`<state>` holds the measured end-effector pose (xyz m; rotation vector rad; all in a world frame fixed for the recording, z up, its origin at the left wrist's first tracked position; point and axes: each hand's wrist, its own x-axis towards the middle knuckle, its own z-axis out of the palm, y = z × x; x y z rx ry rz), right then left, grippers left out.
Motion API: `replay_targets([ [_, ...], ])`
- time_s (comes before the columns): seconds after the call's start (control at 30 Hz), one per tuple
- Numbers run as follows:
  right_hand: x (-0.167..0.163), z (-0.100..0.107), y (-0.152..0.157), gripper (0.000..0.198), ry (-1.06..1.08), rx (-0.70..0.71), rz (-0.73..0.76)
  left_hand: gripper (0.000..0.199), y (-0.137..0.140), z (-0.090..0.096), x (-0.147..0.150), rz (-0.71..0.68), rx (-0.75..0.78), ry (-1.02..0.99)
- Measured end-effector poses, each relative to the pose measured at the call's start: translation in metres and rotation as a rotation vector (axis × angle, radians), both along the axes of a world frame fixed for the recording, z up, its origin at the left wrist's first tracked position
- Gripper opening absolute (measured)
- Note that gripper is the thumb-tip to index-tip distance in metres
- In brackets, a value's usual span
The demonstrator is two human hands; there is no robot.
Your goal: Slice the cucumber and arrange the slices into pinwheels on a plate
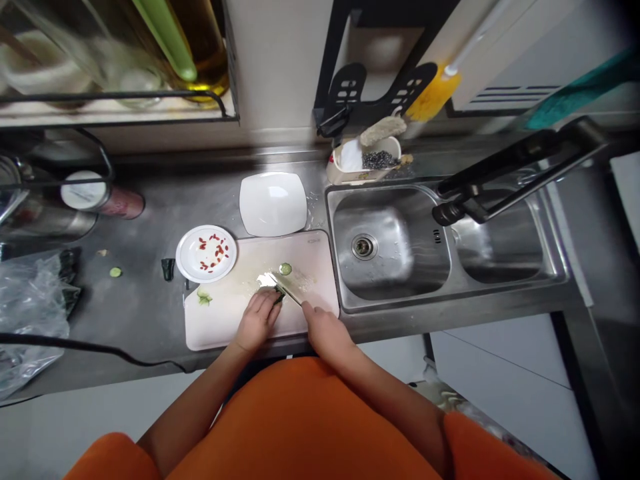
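The left hand (259,316) is curled on the cucumber (279,297), near the middle of the board (215,325). The right hand (327,330) is wrapped around the knife (290,290). A slice (285,269) lies farther away.

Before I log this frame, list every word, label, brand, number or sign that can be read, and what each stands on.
No text can be read here.
Cutting board: small grey mark near its far right corner, too small to read.
Sponge caddy: small coloured marks on its outside, too small to make out.
White-lidded container: its reddish side is too blurred to tell whether it bears lettering.
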<state>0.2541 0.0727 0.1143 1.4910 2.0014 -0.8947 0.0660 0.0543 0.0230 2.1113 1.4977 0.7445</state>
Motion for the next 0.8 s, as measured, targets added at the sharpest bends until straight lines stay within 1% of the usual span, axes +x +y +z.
replay_targets([
  [0.17, 0.009, 0.014, -0.012, 0.031, -0.007, -0.035, -0.015, 0.022, 0.0, 0.001, 0.001, 0.007, 0.014, 0.019],
  [0.33, 0.012, 0.02, -0.018, 0.041, -0.006, -0.123, -0.018, 0.021, 0.0, 0.001, 0.001, 0.012, 0.038, 0.037],
  [0.5, 0.011, 0.024, -0.02, 0.04, -0.001, -0.105, -0.031, 0.022, -0.001, 0.002, 0.001, 0.009, 0.027, 0.031],
  [0.67, 0.011, 0.026, -0.018, 0.039, -0.014, -0.14, -0.027, 0.021, -0.001, 0.002, 0.001, 0.025, 0.022, 0.037],
  [0.8, 0.012, 0.025, -0.018, 0.041, -0.007, -0.13, -0.027, 0.021, -0.001, 0.002, 0.001, 0.025, 0.025, 0.035],
])
